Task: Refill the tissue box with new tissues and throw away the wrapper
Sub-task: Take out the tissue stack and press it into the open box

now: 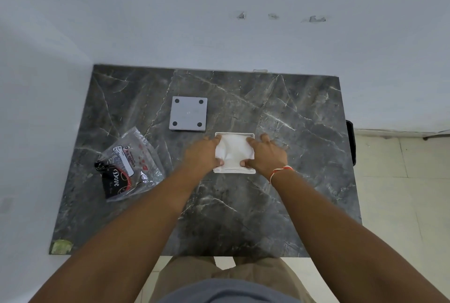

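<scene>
I find my left hand [203, 154] and right hand [266, 154] clamped on the tissue stack [234, 153], pressing it into the tissue box [235, 134], base plate [188, 113] just beyond, wrapper [127, 165] well left, disposal pending.

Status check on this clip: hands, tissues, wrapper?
Left hand, right hand: both grip tissue stack over white box. Wrapper on table, not binned. Grey lid lying apart.

Dark marbled desk [304, 132] against a pale wall [219, 23]; cream floor tiles [401, 193] to the right; green patch [60, 246] at the near-left corner.
</scene>
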